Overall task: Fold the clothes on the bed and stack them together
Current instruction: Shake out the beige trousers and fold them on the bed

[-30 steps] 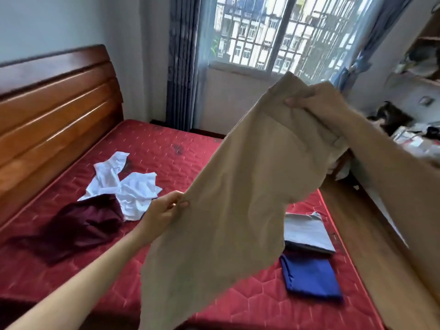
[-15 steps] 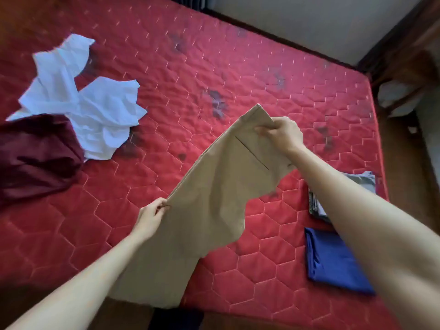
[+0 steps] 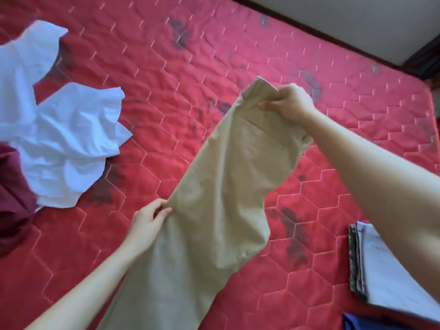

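Note:
Beige trousers (image 3: 214,198) hang stretched over the red quilted mattress (image 3: 214,55), running from the centre down to the bottom edge of the view. My right hand (image 3: 288,103) grips their waistband at the upper end. My left hand (image 3: 147,221) pinches the left edge of the fabric lower down. A crumpled white garment (image 3: 64,139) lies at the left, with a dark maroon garment (image 3: 12,198) beside it at the left edge. At the lower right sit a folded grey piece (image 3: 385,270) and a folded blue piece (image 3: 357,322), partly hidden by my right forearm.
A white wall with a dark baseboard (image 3: 333,27) runs along the mattress's far side. The mattress corner (image 3: 428,91) shows at the right. Dark stains mark the quilted surface around the middle.
The view has tilted down from the window to the mattress. Both hands have lowered the trousers toward the bed, keeping their grips on waistband and side edge.

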